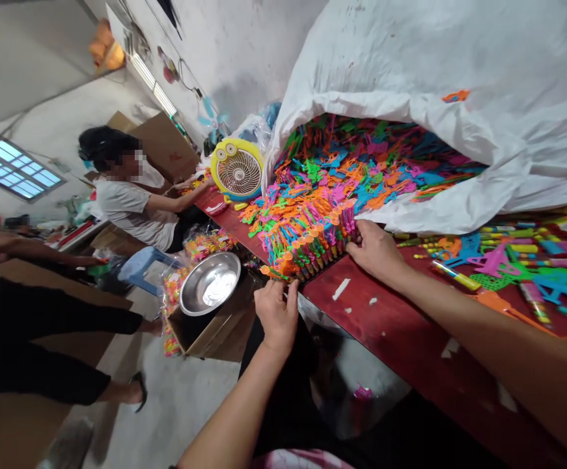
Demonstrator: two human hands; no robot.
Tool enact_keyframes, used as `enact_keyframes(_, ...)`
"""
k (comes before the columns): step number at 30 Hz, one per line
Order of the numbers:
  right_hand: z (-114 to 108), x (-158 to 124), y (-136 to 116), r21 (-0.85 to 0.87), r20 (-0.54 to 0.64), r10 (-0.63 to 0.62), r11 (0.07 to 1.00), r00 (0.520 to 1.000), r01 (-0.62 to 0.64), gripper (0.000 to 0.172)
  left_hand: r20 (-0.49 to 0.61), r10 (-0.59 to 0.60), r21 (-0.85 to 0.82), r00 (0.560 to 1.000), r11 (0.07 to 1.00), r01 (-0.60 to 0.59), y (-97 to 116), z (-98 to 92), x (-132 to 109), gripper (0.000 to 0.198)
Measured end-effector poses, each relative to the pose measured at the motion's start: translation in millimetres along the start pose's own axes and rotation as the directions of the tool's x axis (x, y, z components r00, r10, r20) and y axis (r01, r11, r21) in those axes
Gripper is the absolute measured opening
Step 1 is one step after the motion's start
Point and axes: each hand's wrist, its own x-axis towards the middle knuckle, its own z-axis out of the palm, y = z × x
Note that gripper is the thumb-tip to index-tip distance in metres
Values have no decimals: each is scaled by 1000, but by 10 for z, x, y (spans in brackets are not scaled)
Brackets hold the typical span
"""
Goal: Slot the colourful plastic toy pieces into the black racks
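Observation:
A dense block of small plastic toys (307,244) stands in rows at the near edge of the red table (361,306). The toys have coloured tops, many of them orange discs, and dark stick-like lower parts. My left hand (278,312) grips the block's left front end, thumb and fingers curled at its edge. At the opposite end, my right hand (375,251) holds the block with bent fingers, partly hidden behind it. Behind it, loose flat plastic pieces (356,176) in many colours spill from a big white sack (439,208).
Filled tubes and flat plastic shapes (498,260) lie on the table at right. A yellow fan (238,169) stands at the back left. Below, a metal bowl (209,283) rests on a cardboard box (224,332). A seated person (127,202) works beyond; another person's legs (43,345) are at left.

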Motion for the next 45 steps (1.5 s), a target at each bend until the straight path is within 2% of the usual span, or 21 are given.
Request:
enact_keyframes(3, 7, -13, -6, -47, -10, -3, 999, 1000, 2, 17, 9, -21, -1, 1000, 1000, 21, 21, 30, 16, 24)
enact_keyframes(6, -23, 8, -9, -90, 9, 12, 996, 1000, -11, 19, 11, -62, -82, 998, 995, 63, 29, 61, 22, 21)
enact_keyframes(10, -226, 78, -32, -171, 195, 23, 985, 981, 11, 22, 59, -122, -263, 991, 956, 133, 11, 93, 30, 20)
enact_keyframes(12, -391, 79, -65, -231, 243, 11, 972, 970, 46, 26, 73, -142, -316, 987, 936, 158, -6, 111, 37, 20)
enact_keyframes(13, -478, 61, -92, -254, 223, -3, 965, 975, 61, 28, 73, -149, -333, 986, 929, 165, -14, 121, 40, 20)
enact_keyframes(15, -635, -19, -178, -248, 114, -62, 965, 992, 89, 30, 66, -159, -354, 985, 919, 172, -27, 144, 41, 19)
enact_keyframes(17, -744, -146, -322, -134, -7, -143, 981, 990, 141, 28, 65, -169, -362, 983, 914, 181, -32, 165, 36, 18)
enact_keyframes(19, -776, -292, -520, 70, -48, -206, 975, 977, 209, 25, 74, -174, -368, 982, 910, 189, -29, 179, 29, 16)
enact_keyframes(22, -651, -476, -841, 331, 58, -213, 926, 975, 182, 28, 105, -170, -391, 980, 899, 198, -25, 175, 28, 12)
enact_keyframes(25, -358, -578, -1059, 387, 117, -177, 914, 977, 120, 27, 142, -179, -417, 973, 881, 223, -38, 151, 37, 12)
enact_keyframes(29, 57, -633, -1157, 348, -33, -61, 935, 998, 69, 24, 202, -207, -386, 957, 881, 272, -61, 133, 40, 13)
enact_keyframes(32, 229, -656, -1190, 336, -162, 15, 941, 987, 41, 20, 233, -182, -402, 955, 877, 265, -61, 130, 32, 8)
enact_keyframes(37, 290, -643, -1196, 355, -271, 5, 930, 963, 94, 16, 276, -135, -445, 952, 860, 251, -66, 112, 28, 7)
enact_keyframes(45, 259, -556, -1154, 375, -221, -71, 915, 973, 151, 13, 299, -126, -430, 946, 867, 251, -105, 79, 60, 9)
